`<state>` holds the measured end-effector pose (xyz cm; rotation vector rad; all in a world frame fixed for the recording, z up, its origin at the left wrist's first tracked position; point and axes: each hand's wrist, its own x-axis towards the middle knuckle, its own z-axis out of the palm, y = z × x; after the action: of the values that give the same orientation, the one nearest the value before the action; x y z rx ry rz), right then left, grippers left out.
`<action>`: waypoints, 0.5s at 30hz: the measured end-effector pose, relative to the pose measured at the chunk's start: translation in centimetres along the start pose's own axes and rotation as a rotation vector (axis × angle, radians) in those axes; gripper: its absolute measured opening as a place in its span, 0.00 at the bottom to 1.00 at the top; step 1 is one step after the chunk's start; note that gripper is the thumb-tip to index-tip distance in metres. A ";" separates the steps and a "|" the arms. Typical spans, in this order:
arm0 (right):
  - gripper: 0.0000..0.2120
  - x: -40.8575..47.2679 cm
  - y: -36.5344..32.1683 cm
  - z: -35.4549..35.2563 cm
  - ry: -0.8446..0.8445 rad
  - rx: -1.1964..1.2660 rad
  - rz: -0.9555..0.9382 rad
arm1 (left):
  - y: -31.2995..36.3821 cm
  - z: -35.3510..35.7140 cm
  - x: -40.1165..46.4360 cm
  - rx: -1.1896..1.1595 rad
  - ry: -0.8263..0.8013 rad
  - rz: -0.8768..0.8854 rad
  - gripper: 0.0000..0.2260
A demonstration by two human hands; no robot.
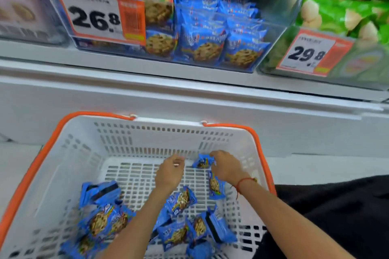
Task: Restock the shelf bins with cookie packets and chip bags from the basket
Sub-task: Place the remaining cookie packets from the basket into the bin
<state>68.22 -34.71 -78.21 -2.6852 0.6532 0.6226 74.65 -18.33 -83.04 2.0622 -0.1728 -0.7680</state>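
A blue cookie packet [202, 161] lies at the far side of the white basket [63, 166], at 12 o'clock from the loose packets [181, 201] heaped at its near end. The right hand [226, 167] pinches its edge; the left hand [169, 171], at 9 o'clock of it, is curled and holds nothing. Up at 12 o'clock, the clear shelf bin [271, 33] holds matching packets behind a 26.8 price tag [94, 13].

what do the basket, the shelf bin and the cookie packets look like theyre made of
Basket: matte white moulded plastic, slotted walls, orange rim.
Bin: clear glossy plastic, probably acrylic; packets show through.
Packets: shiny blue printed film, likely plastic or foil; crinkled, catching light.
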 end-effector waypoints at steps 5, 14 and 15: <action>0.19 1.5 -0.1 4.5 0.176 0.038 0.083 | -1.5 2.5 2.4 -0.041 -0.065 -0.120 0.13; 0.11 2.8 2.1 6.4 0.148 0.225 -0.004 | -0.4 5.1 4.0 0.329 -0.211 0.024 0.15; 0.11 2.9 2.3 6.2 0.122 0.304 0.011 | -0.3 4.9 3.9 0.366 -0.189 0.056 0.14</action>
<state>67.30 -35.27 -85.31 -2.4492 0.7298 0.3315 74.87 -23.15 -86.96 2.3115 -0.5069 -0.9515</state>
